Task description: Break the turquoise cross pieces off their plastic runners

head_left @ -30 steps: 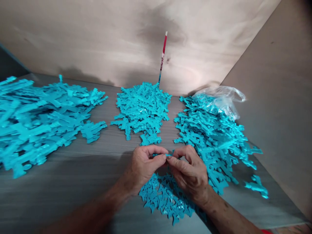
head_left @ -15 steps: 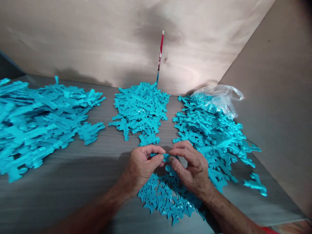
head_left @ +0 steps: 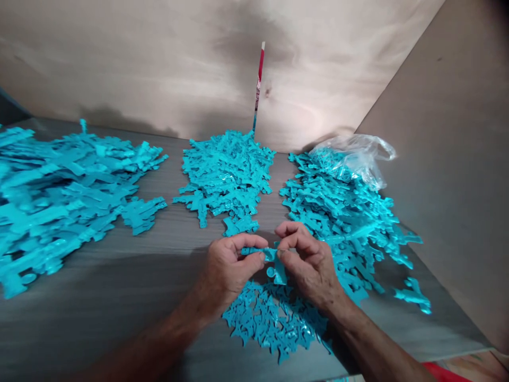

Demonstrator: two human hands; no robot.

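Note:
My left hand [head_left: 233, 265] pinches one end of a turquoise plastic piece [head_left: 270, 254] between thumb and index finger. The thumb and fingers of my right hand [head_left: 308, 262] grip its other end. From that right end a flat turquoise part [head_left: 280, 272] hangs down, with a small round disc [head_left: 271, 272] beside it. Whether these are one piece or several pressed together I cannot tell. Just below both hands lies a spread of small, pointed, star-like turquoise pieces [head_left: 274, 318], partly under the right hand's shadow.
Piles of turquoise plastic pieces lie at the left [head_left: 71, 196], the middle back [head_left: 228, 170] and the right [head_left: 334, 212]. A clear plastic bag [head_left: 366, 159] rests on the right pile. A thin red-topped stick [head_left: 259, 79] stands before the wooden back wall [head_left: 139, 63].
My right hand has turned slightly, and the flat turquoise part now shows below its fingers. Both hands remain close together. The view has shifted a little.

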